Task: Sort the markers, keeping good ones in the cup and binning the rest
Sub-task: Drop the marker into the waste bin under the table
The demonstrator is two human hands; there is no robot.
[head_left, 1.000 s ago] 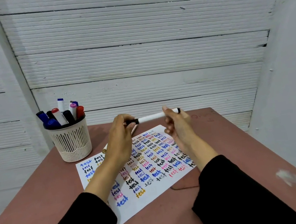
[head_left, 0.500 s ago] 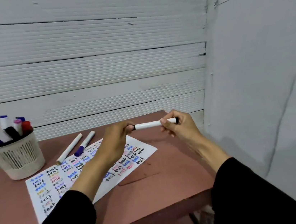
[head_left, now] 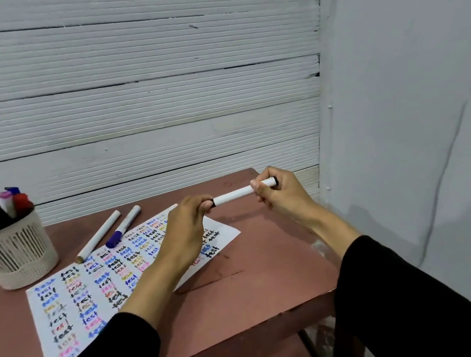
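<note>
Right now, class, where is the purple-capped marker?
In the head view, the purple-capped marker lies on the table, left of centre, beside a white marker, its cap on the test sheet.

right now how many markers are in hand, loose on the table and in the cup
White marker with black ends, held by left hand and right hand: 1
Loose white markers on the reddish-brown table: 2
Markers visible in the cream slotted plastic cup: at least 7
Total: at least 10

Ribbed white wall (head_left: 135,107); reddish-brown table (head_left: 260,288); floor barely visible.
</note>
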